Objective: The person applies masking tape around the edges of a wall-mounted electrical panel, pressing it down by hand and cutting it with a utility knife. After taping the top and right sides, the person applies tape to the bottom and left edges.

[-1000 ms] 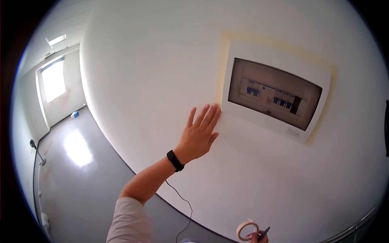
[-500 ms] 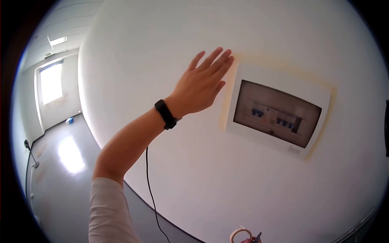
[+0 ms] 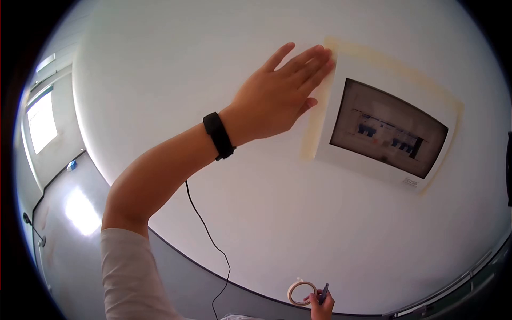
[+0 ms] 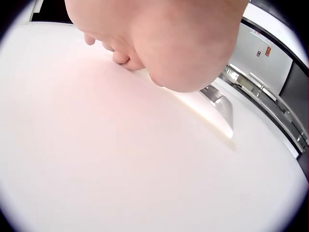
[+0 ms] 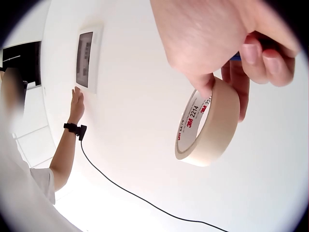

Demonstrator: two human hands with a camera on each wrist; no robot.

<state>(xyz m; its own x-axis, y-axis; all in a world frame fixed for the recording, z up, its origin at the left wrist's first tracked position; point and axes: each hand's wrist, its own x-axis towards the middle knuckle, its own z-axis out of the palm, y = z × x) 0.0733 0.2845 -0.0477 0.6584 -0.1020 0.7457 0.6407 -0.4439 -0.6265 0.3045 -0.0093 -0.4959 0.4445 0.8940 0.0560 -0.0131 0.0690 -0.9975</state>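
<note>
A white electrical panel box [image 3: 388,128] with a dark window is set in the wall, with yellowish tape strips [image 3: 317,128] along its left, top and right edges. My left hand [image 3: 282,96], fingers straight, rests on the tape near the box's upper left corner; in the left wrist view the hand [image 4: 159,38] hides most of the box. Low in the head view, my right hand [image 3: 322,306] holds a tape roll [image 3: 292,293] and a dark pen-like tool [image 3: 324,293]. The right wrist view shows its thumb inside the roll [image 5: 217,128], fingers outside.
A black cable [image 3: 205,226] hangs from the left wrist. Grey floor [image 3: 58,213] and a bright window [image 3: 42,121] lie at the left. A metal rail [image 3: 453,293] runs at the lower right.
My left hand has moved up along the box's left side to its upper left corner, fingers still straight. The right hand shows more fully, still holding the roll and tool.
</note>
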